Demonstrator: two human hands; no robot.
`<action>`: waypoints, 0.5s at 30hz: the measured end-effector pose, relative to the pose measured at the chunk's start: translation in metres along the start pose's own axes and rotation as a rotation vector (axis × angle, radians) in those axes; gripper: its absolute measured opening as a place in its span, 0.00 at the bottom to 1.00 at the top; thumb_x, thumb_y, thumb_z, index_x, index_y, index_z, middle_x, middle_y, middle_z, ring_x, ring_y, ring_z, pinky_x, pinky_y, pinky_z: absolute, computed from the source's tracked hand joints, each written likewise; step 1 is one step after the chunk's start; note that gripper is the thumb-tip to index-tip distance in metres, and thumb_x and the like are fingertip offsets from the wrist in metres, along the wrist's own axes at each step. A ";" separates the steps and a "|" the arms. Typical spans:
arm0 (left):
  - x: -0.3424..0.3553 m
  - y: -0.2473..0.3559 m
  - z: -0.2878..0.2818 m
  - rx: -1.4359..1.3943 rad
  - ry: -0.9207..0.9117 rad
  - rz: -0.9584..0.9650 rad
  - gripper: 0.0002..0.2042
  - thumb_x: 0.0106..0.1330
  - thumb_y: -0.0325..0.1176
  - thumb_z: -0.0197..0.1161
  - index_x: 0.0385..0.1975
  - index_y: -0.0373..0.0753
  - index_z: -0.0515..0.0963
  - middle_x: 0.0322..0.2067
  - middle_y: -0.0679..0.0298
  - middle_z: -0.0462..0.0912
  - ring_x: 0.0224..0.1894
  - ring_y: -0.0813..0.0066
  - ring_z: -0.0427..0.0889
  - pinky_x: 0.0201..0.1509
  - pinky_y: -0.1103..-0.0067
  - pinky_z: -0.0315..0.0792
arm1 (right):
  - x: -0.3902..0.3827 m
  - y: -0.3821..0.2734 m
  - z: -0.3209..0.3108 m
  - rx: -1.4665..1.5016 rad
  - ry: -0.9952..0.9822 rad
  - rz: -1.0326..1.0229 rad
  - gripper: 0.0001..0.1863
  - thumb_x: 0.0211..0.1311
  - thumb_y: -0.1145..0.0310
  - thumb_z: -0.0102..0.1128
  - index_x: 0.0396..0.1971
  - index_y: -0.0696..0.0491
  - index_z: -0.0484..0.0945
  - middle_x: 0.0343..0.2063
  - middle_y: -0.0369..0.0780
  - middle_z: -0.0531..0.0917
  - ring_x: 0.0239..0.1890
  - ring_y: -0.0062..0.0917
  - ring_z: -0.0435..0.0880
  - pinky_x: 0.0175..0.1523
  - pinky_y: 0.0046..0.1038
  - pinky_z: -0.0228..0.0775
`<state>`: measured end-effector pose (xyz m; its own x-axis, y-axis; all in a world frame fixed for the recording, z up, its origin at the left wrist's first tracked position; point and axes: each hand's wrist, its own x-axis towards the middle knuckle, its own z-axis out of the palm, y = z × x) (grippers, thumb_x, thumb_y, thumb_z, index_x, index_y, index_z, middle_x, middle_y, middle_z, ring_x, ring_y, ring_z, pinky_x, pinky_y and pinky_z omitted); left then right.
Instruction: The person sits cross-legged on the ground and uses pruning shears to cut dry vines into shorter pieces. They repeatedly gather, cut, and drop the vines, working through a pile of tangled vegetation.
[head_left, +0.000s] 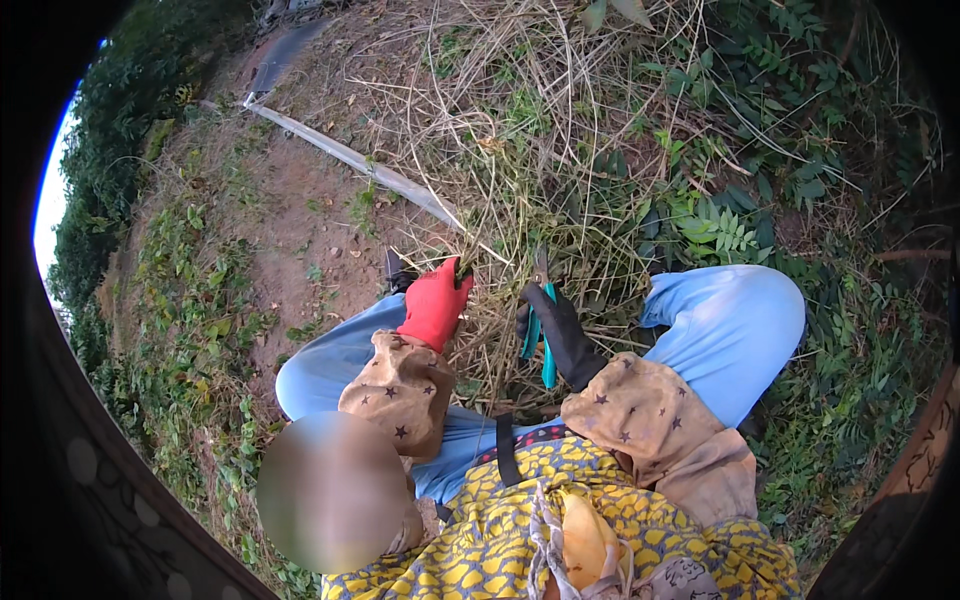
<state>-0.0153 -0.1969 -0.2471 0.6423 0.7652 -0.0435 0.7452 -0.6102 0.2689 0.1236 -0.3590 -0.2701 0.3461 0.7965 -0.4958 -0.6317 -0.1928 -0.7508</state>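
Crouched over a dry grass clump (520, 200), the left hand (435, 300) in a red glove grips stalks at its base while the right hand (560, 330) clenches teal-handled shears (540, 335), blades pointing up and forward into the stalks just beside it.

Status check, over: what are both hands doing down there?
Left hand, red glove, grips dry grass stems. Right hand, black glove, holds teal-handled shears. Green weeds crowd the right.

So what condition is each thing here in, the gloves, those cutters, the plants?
Left hand: red-gloved, closed around dry stems.
Right hand: black-gloved, gripping the cutters.
Teal-handled cutters: held, blades hidden among stems.
Dry grass stems: tangled, straw-coloured.
Pale plank: lying flat on bare soil.
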 end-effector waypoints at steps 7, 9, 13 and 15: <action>-0.078 0.017 -0.008 -0.008 0.017 0.245 0.20 0.59 0.40 0.67 0.51 0.46 0.76 0.26 0.57 0.82 0.31 0.54 0.82 0.34 0.63 0.74 | 0.010 0.010 -0.004 -0.283 0.007 -0.049 0.22 0.64 0.46 0.57 0.32 0.54 0.73 0.22 0.35 0.76 0.24 0.18 0.75 0.31 0.25 0.69; -0.091 0.010 -0.001 -0.003 -0.011 0.214 0.20 0.59 0.41 0.66 0.51 0.46 0.75 0.27 0.57 0.82 0.32 0.55 0.82 0.36 0.63 0.74 | 0.013 0.010 -0.013 -0.392 0.007 -0.098 0.23 0.64 0.46 0.57 0.30 0.54 0.74 0.22 0.35 0.75 0.24 0.18 0.73 0.31 0.26 0.67; -0.094 0.010 -0.012 0.075 -0.059 0.226 0.22 0.60 0.42 0.66 0.54 0.47 0.74 0.30 0.58 0.83 0.35 0.56 0.82 0.39 0.64 0.73 | 0.003 -0.002 -0.011 -0.411 0.030 -0.091 0.25 0.63 0.45 0.58 0.29 0.55 0.74 0.20 0.35 0.74 0.23 0.20 0.72 0.32 0.27 0.65; -0.092 0.003 -0.011 0.073 -0.063 0.313 0.24 0.59 0.42 0.65 0.56 0.47 0.73 0.32 0.58 0.83 0.36 0.57 0.82 0.41 0.65 0.73 | 0.005 -0.006 -0.013 -0.472 0.034 -0.056 0.25 0.63 0.45 0.58 0.31 0.55 0.74 0.20 0.35 0.75 0.24 0.20 0.72 0.32 0.28 0.66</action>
<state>-0.0742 -0.2670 -0.2320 0.8503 0.5255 -0.0298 0.5194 -0.8285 0.2094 0.1377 -0.3614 -0.2739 0.3983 0.7954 -0.4568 -0.2296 -0.3957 -0.8892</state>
